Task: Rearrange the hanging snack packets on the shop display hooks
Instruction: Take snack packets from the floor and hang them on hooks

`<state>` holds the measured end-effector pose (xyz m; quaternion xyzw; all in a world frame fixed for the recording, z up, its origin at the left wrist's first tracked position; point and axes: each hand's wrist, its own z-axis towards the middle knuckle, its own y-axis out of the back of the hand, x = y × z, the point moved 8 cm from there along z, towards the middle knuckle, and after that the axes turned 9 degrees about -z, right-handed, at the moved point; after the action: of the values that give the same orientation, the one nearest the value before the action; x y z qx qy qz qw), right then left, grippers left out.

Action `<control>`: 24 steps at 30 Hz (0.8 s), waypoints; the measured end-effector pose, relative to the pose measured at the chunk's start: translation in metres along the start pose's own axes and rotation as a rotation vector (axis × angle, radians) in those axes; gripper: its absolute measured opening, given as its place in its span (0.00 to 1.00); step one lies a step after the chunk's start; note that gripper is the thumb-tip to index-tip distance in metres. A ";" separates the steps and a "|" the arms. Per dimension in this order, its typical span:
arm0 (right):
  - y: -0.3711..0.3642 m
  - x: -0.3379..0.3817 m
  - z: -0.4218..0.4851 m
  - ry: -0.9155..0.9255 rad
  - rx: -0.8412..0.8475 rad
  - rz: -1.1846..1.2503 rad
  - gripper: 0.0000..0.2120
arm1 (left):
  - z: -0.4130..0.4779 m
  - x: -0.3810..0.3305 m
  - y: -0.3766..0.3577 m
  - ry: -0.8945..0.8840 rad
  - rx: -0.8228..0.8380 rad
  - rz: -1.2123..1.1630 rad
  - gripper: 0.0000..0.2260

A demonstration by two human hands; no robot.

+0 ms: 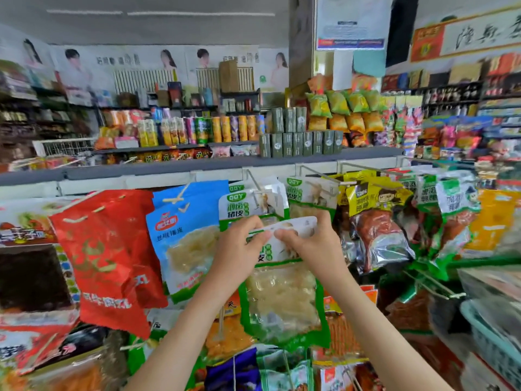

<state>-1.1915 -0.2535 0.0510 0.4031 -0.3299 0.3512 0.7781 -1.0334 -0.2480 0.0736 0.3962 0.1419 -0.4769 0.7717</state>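
A green-edged clear snack packet with pale contents is held up in front of the display by both hands. My left hand pinches its white top edge from the left. My right hand pinches that same top edge from the right, near the hang hole. Just behind, matching green-and-white packets hang on a metal display hook. More of the same kind hang one hook to the right.
A blue packet and a red packet hang to the left. Yellow and silver packets and green ones hang to the right. Bare hooks jut out at lower right. A grey shelf with cans and boxes runs above.
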 end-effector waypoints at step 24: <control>0.002 0.028 0.020 0.127 -0.095 0.201 0.16 | 0.028 0.003 0.037 0.041 -0.147 -0.088 0.08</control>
<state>-1.1829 -0.2623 0.0829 0.3078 -0.3351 0.4360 0.7765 -1.0051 -0.2621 0.1071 0.3416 0.2093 -0.4906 0.7738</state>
